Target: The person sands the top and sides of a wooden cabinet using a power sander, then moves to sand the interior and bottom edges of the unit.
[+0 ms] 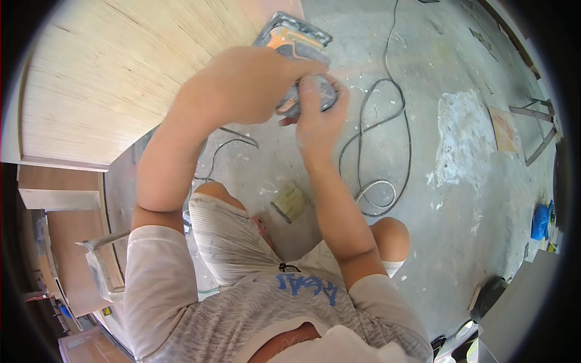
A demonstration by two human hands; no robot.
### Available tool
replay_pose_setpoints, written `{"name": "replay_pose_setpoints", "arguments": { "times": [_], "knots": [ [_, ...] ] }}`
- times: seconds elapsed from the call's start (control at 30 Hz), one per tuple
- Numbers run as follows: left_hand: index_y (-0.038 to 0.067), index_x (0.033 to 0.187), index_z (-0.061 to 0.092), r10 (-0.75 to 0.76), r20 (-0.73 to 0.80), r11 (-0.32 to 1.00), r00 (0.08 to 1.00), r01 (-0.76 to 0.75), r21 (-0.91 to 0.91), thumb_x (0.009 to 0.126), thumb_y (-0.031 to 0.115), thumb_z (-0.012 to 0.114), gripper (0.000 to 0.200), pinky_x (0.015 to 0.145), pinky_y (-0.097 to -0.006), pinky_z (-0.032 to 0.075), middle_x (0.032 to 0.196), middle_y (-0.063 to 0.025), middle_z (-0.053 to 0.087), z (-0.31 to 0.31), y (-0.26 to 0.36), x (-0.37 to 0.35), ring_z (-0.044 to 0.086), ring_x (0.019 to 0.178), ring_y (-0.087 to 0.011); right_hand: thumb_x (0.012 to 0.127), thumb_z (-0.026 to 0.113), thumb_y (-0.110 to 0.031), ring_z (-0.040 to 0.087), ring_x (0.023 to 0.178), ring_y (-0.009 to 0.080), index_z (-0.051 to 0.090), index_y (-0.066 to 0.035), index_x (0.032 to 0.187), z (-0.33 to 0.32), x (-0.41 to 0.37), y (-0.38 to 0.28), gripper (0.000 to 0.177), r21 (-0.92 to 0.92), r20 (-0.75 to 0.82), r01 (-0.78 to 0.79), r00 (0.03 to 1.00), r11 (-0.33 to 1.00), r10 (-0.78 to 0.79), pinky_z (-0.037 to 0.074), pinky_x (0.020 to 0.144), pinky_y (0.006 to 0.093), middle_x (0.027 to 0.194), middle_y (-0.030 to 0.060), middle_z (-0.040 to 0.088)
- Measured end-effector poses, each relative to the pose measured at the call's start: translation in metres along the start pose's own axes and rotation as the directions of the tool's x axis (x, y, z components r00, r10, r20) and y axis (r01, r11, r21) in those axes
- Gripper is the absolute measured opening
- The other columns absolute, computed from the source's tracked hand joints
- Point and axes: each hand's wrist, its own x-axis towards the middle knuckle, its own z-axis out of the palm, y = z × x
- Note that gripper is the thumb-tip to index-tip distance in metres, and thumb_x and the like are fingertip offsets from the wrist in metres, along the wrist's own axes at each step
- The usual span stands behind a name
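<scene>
A dusty orange and grey power sander (296,43) is up at the top middle, its flat dark pad turned away from me. It overlaps the edge of a pale wooden panel (121,78) in this view. My left hand (251,85) wraps over the sander's body, hiding much of it. From below, my right hand (321,118) closes around the rounded, dust-covered end of the same tool, with the thumb lying across it. Both forearms reach forward above my bent knees.
A dark cable (408,139) lies in loops on the dusty concrete floor. Between my legs is a small yellowish can (289,202). To the right are a white patch (463,136), a metal frame (537,112) and a blue bag (540,221). Wooden cabinet parts (72,242) stand at left.
</scene>
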Motion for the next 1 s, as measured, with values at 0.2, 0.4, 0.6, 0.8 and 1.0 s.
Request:
{"name": "replay_pose_setpoints", "arguments": {
  "times": [0.2, 0.4, 0.6, 0.8, 1.0],
  "knots": [
    [0.021, 0.116, 0.062, -0.058, 0.215, 0.998, 0.975, 0.05, 0.045, 0.073, 0.007, 0.066, 0.046, 0.062, -0.0391, 0.05, 0.079, -0.0096, 0.068, 0.012, -0.001, -0.004, 0.066, 0.072, -0.0292, 0.093, 0.058, -0.029, 0.064, 0.058, 0.0221, 0.039, 0.004, 0.113, 0.009, -0.025, 0.048, 0.044, 0.213, 0.021, -0.196, 0.98, 0.957, 0.196, 0.053, 0.039, 0.0312, 0.092, 0.0189, 0.059],
    [0.019, 0.112, 0.064, -0.013, 0.271, 0.985, 0.962, -0.035, 0.171, 0.064, 0.01, 0.072, 0.049, 0.061, -0.0393, 0.051, 0.08, -0.0083, 0.068, 0.007, 0.004, 0.021, 0.066, 0.072, -0.0287, 0.097, 0.042, -0.045, 0.063, 0.056, 0.0218, 0.046, -0.002, 0.108, 0.018, -0.019, 0.052, 0.045, 0.392, -0.008, -0.216, 0.971, 0.894, 0.238, 0.053, 0.039, 0.033, 0.084, 0.0125, 0.061],
    [0.019, 0.116, 0.063, 0.001, 0.361, 0.974, 0.932, -0.083, 0.212, 0.052, 0.01, 0.08, 0.067, 0.065, -0.0399, 0.052, 0.081, -0.0098, 0.068, -0.03, 0.004, 0.034, 0.066, 0.076, -0.0307, 0.096, 0.046, -0.048, 0.061, 0.055, 0.0226, 0.047, -0.003, 0.105, 0.024, -0.004, 0.013, 0.046, 0.444, 0.012, -0.178, 0.981, 0.878, 0.193, 0.049, 0.041, 0.0346, 0.079, 0.0114, 0.06],
    [0.021, 0.123, 0.061, 0.054, 0.312, 0.979, 0.949, -0.113, 0.173, 0.05, 0.007, 0.081, 0.077, 0.066, -0.0397, 0.052, 0.084, -0.0111, 0.069, -0.028, -0.015, -0.005, 0.066, 0.077, -0.031, 0.093, 0.058, -0.03, 0.06, 0.065, 0.0233, 0.041, -0.002, 0.103, 0.052, -0.041, 0.048, 0.034, 0.267, -0.057, 0.07, 0.997, 0.961, -0.057, 0.05, 0.042, 0.0381, 0.091, 0.014, 0.053],
    [0.021, 0.119, 0.063, -0.021, 0.372, 0.979, 0.928, -0.056, 0.196, 0.053, 0.009, 0.08, 0.069, 0.065, -0.0398, 0.052, 0.081, -0.0099, 0.069, 0.005, -0.009, 0.002, 0.066, 0.075, -0.0309, 0.094, 0.053, -0.035, 0.061, 0.064, 0.0243, 0.04, -0.002, 0.103, 0.034, -0.044, 0.069, 0.037, 0.447, -0.007, -0.166, 0.982, 0.879, 0.189, 0.045, 0.035, 0.0366, 0.092, 0.0141, 0.051]
  ]
}}
